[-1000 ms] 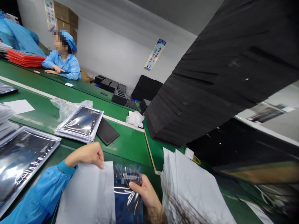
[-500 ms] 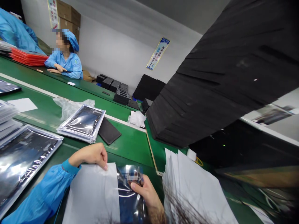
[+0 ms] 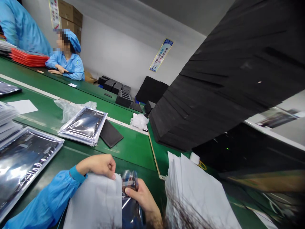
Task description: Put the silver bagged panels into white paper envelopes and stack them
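Observation:
My left hand [image 3: 101, 165], in a blue sleeve, pinches the upper right edge of a white foam bag [image 3: 94, 200]. My right hand [image 3: 144, 197] is closed on a dark panel in shiny clear film [image 3: 131, 206], thumb on top. The panel lies against the bag's right edge, its left part hidden behind or inside the bag; I cannot tell which. Left of my arm lies a large film-covered dark panel [image 3: 30, 162] on a white sleeve. Farther forward is a smaller stack of film-covered panels [image 3: 83, 124], next to a flat dark pad [image 3: 111, 133].
A stack of white foam bags [image 3: 197, 190] stands on my right. Above it leans a tall pile of black sheets [image 3: 202, 86]. Crumpled clear plastic [image 3: 139, 121] lies on the green bench [image 3: 135, 146]. Across the bench sits a co-worker [image 3: 68, 63] beside orange-red sleeves [image 3: 30, 58].
My right hand and the film-covered panel have shifted left, toward the bag. My left hand has moved slightly right and down with the bag's edge. A co-worker at the far left has straightened up.

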Demonstrator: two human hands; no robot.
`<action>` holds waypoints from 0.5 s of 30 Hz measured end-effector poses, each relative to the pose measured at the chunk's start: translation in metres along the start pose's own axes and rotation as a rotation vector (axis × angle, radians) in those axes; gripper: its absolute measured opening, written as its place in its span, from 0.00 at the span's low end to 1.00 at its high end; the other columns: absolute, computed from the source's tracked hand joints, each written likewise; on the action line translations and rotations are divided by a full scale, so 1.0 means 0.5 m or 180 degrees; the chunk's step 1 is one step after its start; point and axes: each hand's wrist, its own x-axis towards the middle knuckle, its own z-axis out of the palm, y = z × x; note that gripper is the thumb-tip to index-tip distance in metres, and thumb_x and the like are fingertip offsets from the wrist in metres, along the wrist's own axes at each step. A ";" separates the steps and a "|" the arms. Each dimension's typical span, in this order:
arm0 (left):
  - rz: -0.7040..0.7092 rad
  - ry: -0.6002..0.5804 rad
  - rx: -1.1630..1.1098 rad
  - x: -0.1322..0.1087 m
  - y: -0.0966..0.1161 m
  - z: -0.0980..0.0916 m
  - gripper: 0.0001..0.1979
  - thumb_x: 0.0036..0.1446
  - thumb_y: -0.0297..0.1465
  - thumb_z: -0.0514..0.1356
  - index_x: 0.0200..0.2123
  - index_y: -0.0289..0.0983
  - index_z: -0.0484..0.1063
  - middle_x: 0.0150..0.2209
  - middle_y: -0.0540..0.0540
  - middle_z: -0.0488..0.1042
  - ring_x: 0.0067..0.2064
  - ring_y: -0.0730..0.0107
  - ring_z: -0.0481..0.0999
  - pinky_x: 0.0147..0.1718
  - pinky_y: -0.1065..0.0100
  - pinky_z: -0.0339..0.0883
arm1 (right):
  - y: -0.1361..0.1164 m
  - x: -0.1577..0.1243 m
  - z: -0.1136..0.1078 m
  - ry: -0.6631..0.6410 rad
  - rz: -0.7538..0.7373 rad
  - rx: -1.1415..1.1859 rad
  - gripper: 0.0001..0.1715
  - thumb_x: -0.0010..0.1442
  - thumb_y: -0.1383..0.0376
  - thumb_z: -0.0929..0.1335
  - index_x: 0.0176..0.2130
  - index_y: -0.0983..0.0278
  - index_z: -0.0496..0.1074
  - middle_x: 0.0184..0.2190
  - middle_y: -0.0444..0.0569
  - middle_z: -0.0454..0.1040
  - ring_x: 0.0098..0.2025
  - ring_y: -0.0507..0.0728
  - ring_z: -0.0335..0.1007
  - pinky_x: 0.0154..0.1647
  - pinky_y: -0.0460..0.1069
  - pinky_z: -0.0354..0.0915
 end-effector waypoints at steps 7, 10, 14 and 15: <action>-0.0148 0.0324 0.0226 -0.011 0.020 0.009 0.19 0.43 0.41 0.69 0.36 0.35 0.81 0.23 0.52 0.75 0.25 0.69 0.66 0.23 0.68 0.53 | 0.007 0.000 -0.001 0.0376 -0.0082 0.0119 0.23 0.40 0.48 0.81 0.36 0.55 0.84 0.34 0.49 0.86 0.39 0.69 0.79 0.46 0.63 0.72; -0.0128 0.0315 0.0333 -0.017 0.026 0.005 0.13 0.40 0.39 0.70 0.22 0.35 0.78 0.16 0.54 0.66 0.24 0.72 0.61 0.23 0.67 0.48 | 0.019 -0.004 -0.019 0.0736 -0.0154 0.0224 0.26 0.37 0.45 0.81 0.35 0.54 0.83 0.33 0.48 0.86 0.39 0.68 0.80 0.45 0.63 0.73; -0.0099 0.0331 0.0258 -0.011 0.023 0.008 0.11 0.40 0.38 0.69 0.19 0.34 0.79 0.15 0.55 0.64 0.24 0.73 0.59 0.23 0.67 0.47 | 0.006 -0.005 -0.021 0.0770 -0.0114 0.0167 0.27 0.43 0.40 0.78 0.33 0.58 0.83 0.29 0.50 0.84 0.35 0.66 0.78 0.42 0.60 0.72; -0.0109 0.0361 0.0223 -0.007 0.021 0.012 0.11 0.40 0.37 0.69 0.20 0.34 0.80 0.15 0.55 0.66 0.24 0.73 0.61 0.23 0.68 0.48 | -0.004 -0.005 -0.017 0.0618 -0.0102 0.0087 0.26 0.45 0.41 0.78 0.33 0.59 0.84 0.28 0.49 0.83 0.34 0.65 0.77 0.42 0.59 0.72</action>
